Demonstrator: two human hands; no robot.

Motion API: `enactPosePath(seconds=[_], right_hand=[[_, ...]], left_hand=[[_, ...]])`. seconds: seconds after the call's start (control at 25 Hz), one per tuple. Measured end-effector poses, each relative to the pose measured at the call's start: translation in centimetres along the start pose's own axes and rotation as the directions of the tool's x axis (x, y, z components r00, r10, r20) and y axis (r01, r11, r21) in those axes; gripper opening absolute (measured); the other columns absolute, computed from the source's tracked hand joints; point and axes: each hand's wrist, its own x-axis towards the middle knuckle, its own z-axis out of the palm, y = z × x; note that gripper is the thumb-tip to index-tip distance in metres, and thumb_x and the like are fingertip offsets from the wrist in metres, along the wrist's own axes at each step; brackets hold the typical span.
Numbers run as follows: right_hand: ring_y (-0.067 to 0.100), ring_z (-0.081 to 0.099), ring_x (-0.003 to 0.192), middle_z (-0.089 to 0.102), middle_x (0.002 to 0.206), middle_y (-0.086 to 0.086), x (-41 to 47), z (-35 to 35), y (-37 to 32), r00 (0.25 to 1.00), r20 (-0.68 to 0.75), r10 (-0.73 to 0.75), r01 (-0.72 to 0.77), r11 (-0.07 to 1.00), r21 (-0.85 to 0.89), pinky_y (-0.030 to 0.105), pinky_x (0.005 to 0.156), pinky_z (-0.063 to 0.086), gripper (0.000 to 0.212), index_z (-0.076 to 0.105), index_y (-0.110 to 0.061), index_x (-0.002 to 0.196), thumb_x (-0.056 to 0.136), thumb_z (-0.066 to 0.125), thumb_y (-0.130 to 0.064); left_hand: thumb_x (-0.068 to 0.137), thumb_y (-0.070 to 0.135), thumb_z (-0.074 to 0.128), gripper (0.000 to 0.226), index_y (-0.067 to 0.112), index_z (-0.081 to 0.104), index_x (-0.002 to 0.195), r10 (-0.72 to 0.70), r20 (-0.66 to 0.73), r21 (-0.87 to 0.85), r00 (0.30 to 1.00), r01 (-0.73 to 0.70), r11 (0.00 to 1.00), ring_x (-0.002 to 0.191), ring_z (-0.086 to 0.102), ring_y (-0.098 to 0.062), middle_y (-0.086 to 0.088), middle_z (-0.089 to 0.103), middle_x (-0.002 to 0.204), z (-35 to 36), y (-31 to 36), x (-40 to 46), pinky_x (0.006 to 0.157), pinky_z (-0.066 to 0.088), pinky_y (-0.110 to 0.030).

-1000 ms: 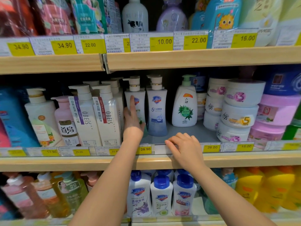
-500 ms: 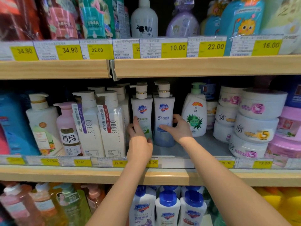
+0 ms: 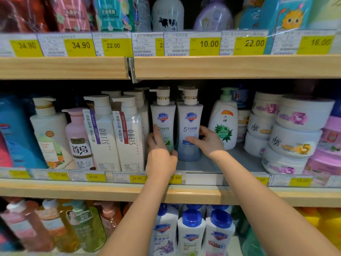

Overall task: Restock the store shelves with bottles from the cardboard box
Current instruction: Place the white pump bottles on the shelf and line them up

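At the centre of the frame two white pump bottles stand side by side on the middle shelf (image 3: 203,164). The left hand (image 3: 160,154) wraps its grip around the green-label bottle (image 3: 163,122); the right hand (image 3: 207,140) clamps its grip on the blue-label bottle (image 3: 190,126). Cream tubs (image 3: 295,130) are stacked at the right.

Two white Safeguard pump bottles stand upright side by side on the middle shelf (image 3: 203,164): the green-labelled bottle (image 3: 163,119) at left, the blue-based bottle (image 3: 190,126) just beside it at right.
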Motion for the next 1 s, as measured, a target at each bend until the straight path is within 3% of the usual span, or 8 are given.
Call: enactPosePath(seconds=[0.16, 0.32, 0.4, 0.48, 0.64, 0.76, 0.88, 1.0], right_hand=[[0.022, 0.050, 0.122, 0.051, 0.136, 0.009, -2.4, -0.6, -1.3, 0.997, -0.067, 0.047, -0.060, 0.977, -0.205, 0.021, 0.089, 0.035, 0.066, 0.040, -0.011, 0.138, 0.083, 0.067, -0.033], [0.024, 0.052, 0.112, 0.056, 0.126, 0.011, -10.1, -1.4, -2.1, 0.975, -0.029, -0.221, 0.182, 0.863, -0.471, 0.026, 0.088, 0.036, 0.044, 0.048, -0.010, 0.130, 0.092, 0.054, -0.031], [0.021, 0.049, 0.114, 0.056, 0.125, 0.008, -14.9, -0.9, -1.4, 0.947, 0.051, -0.317, 0.298, 0.808, -0.508, 0.027, 0.094, 0.035, 0.040, 0.049, -0.012, 0.128, 0.092, 0.052, -0.028], [0.019, 0.048, 0.114, 0.056, 0.124, 0.006, -19.5, 0.5, 0.3, 0.941, 0.125, -0.315, 0.334, 0.802, -0.495, 0.030, 0.098, 0.036, 0.039, 0.050, -0.013, 0.126, 0.091, 0.050, -0.029], [0.015, 0.046, 0.120, 0.054, 0.129, 0.002, -27.2, 4.3, 4.6, 0.939, 0.303, -0.163, 0.292, 0.845, -0.448, 0.033, 0.101, 0.039, 0.051, 0.048, -0.017, 0.129, 0.088, 0.039, -0.047], [0.013, 0.042, 0.123, 0.050, 0.133, -0.001, -31.5, 7.1, 7.4, 0.892, 0.442, -0.096, 0.295, 0.865, -0.406, 0.025, 0.102, 0.034, 0.055, 0.044, -0.020, 0.132, 0.087, 0.044, -0.051], [0.009, 0.041, 0.122, 0.047, 0.133, -0.008, -34.5, 9.3, 9.4, 0.856, 0.516, -0.027, 0.237, 0.908, -0.346, 0.027, 0.100, 0.038, 0.056, 0.038, -0.026, 0.135, 0.085, 0.054, -0.049], [0.005, 0.043, 0.119, 0.041, 0.129, -0.013, -36.1, 10.7, 10.3, 0.864, 0.501, 0.053, 0.108, 0.952, -0.286, 0.027, 0.091, 0.043, 0.065, 0.029, -0.038, 0.135, 0.079, 0.063, -0.042]], left_hand=[[0.084, 0.023, 0.060, 0.075, 0.012, 0.018, 0.145, 0.036, -0.064, 0.079, 0.997, -0.031, 0.996, 0.124, 0.041, -0.033, -0.016, 0.035, 0.140, -1.0, 0.4, -1.6, 0.095, 0.043, -0.043], [0.088, 0.017, 0.054, 0.056, 0.006, 0.034, 0.139, 0.339, 0.010, 0.064, 0.941, -0.339, 0.939, 0.125, 0.040, -0.027, -0.014, 0.045, 0.134, -2.9, -2.5, -7.4, 0.106, 0.036, -0.040], [0.087, 0.020, 0.052, 0.053, 0.005, 0.038, 0.136, 0.408, 0.069, 0.048, 0.910, -0.411, 0.910, 0.125, 0.042, -0.027, -0.014, 0.047, 0.133, -3.9, -5.5, -11.7, 0.107, 0.035, -0.039], [0.086, 0.026, 0.048, 0.053, 0.006, 0.041, 0.135, 0.396, 0.140, 0.047, 0.907, -0.406, 0.913, 0.126, 0.041, -0.023, -0.012, 0.048, 0.134, -4.8, -9.4, -16.5, 0.107, 0.033, -0.035], [0.089, 0.036, 0.043, 0.051, 0.018, 0.037, 0.137, 0.196, 0.301, 0.041, 0.933, -0.217, 0.975, 0.129, 0.037, -0.013, -0.003, 0.043, 0.137, -6.1, -17.6, -26.3, 0.108, 0.028, -0.024], [0.088, 0.044, 0.040, 0.053, 0.027, 0.034, 0.138, 0.093, 0.427, 0.054, 0.900, -0.128, 0.990, 0.131, 0.030, 0.000, 0.009, 0.036, 0.141, -6.4, -20.8, -31.6, 0.109, 0.031, -0.030], [0.091, 0.046, 0.040, 0.059, 0.027, 0.027, 0.145, 0.118, 0.528, 0.024, 0.841, -0.153, 0.988, 0.137, 0.019, 0.002, 0.014, 0.023, 0.150, -6.7, -21.3, -33.9, 0.113, 0.021, -0.020], [0.091, 0.047, 0.041, 0.060, 0.033, 0.022, 0.146, 0.108, 0.565, 0.020, 0.818, -0.145, 0.989, 0.139, 0.011, 0.005, 0.020, 0.012, 0.154, -7.1, -21.2, -34.3, 0.110, 0.010, -0.010]])
